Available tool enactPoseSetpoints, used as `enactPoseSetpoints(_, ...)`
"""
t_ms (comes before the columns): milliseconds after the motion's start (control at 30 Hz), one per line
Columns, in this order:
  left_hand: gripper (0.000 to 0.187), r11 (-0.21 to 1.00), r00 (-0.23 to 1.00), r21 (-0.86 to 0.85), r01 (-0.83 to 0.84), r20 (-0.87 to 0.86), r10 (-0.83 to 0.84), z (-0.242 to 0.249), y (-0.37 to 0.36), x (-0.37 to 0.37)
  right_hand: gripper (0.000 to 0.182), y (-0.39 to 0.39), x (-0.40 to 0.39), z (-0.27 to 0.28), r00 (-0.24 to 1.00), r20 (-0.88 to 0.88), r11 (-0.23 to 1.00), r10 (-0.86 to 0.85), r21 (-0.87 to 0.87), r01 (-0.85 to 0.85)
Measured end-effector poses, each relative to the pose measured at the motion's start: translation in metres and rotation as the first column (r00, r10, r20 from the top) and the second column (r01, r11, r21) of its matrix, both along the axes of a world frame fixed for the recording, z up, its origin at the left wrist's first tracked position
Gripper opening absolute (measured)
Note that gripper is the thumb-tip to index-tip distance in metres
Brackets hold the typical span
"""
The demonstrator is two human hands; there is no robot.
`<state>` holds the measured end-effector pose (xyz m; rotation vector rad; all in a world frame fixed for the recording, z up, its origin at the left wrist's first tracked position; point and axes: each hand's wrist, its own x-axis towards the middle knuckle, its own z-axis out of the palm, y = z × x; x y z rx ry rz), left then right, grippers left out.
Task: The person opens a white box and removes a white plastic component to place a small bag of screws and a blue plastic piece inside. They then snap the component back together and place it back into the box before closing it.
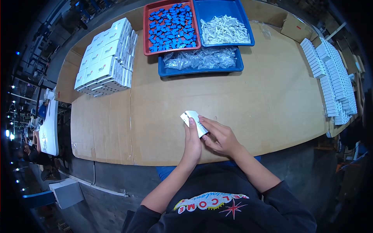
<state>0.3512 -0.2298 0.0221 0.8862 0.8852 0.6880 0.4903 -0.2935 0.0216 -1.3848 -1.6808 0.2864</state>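
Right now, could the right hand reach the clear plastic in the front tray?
Probably yes: bare cardboard leaves the clear plastic approachable, though the right hand is on the white box.

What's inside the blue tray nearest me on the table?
Clear, crumpled plastic shows along the front of the nearer blue tray. The red tray and the other blue tray overlap its back part, so anything lying there is hidden.

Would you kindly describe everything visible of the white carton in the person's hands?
The white carton is small, with flat faces that look like thin card and dark print too small to read. A dark mark or gap shows near its far end; whether it is open is unclear. Tilted over the table, it is held between the left hand, thumb on top, and the right hand.
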Motion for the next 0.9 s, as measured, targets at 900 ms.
enactPoseSetpoints(900,0.054,0.999,0.999,0.048,-0.007,-0.040,0.009,-0.004,0.002,-0.008,0.046,-0.008,-0.020,-0.005,0.996,0.076,0.999,-0.050,-0.010,0.051)
